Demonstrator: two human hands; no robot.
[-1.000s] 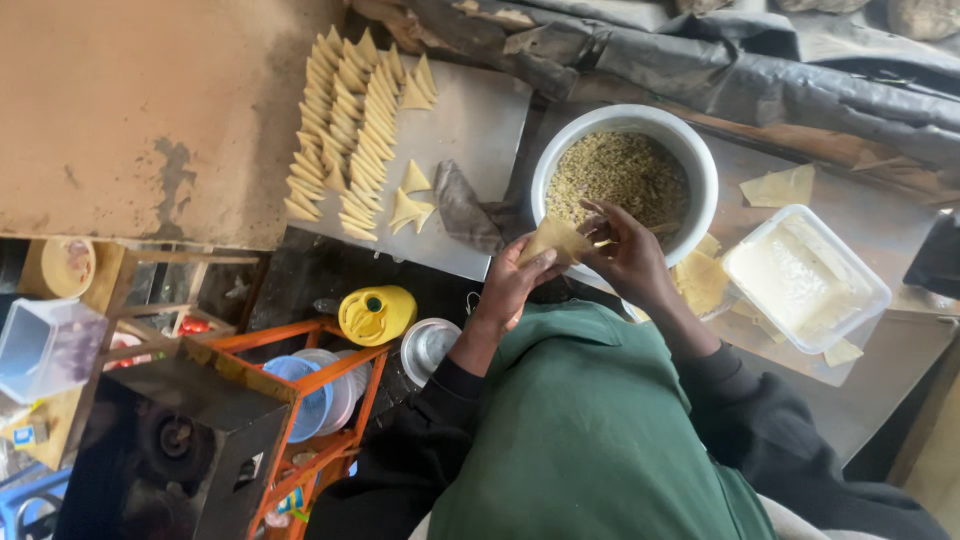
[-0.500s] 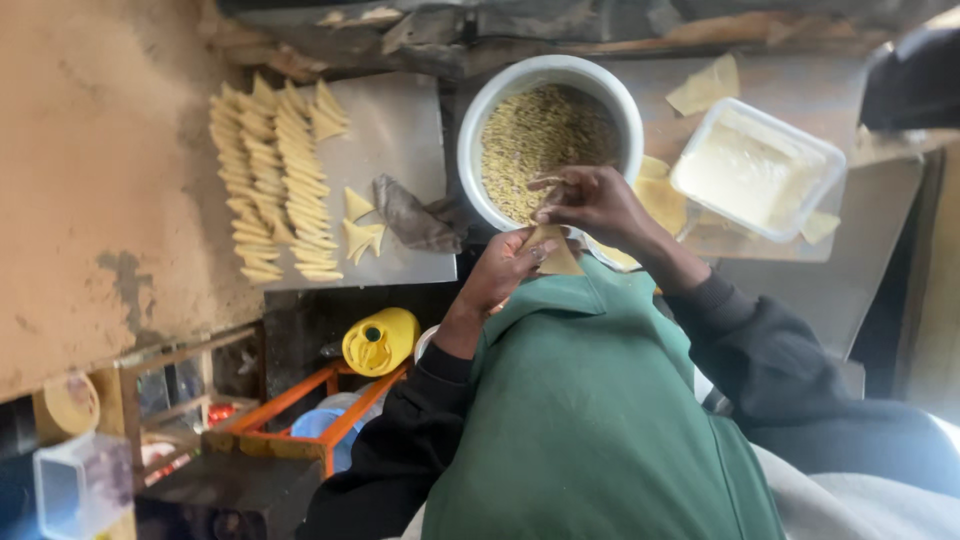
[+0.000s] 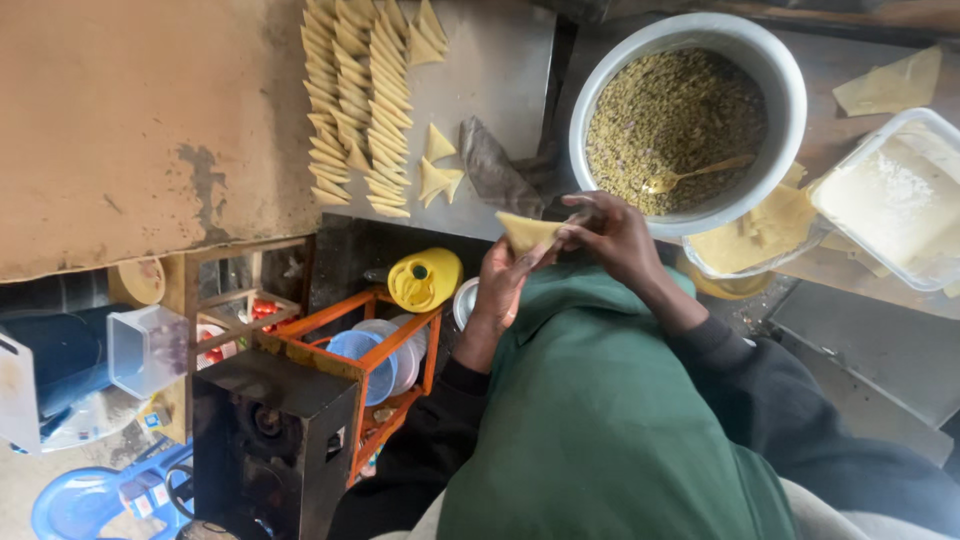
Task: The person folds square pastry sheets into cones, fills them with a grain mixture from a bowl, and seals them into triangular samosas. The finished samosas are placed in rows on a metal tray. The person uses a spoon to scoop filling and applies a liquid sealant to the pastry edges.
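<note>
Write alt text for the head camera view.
Two hands, left hand and right hand, hold a folded pastry triangle beside a white bowl of grainy filling with a spoon. Rows of folded triangles lie on a tray.

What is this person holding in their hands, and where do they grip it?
A folded triangular pastry. The left hand holds its lower end from beneath; the right hand pinches its right edge with the fingers.

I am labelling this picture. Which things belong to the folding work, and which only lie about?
In use: folded pale dough triangle held by left hand and right hand; white round bowl of filling; rows of folded triangles.
Lying about: yellow plastic jug; orange metal rack.
</note>
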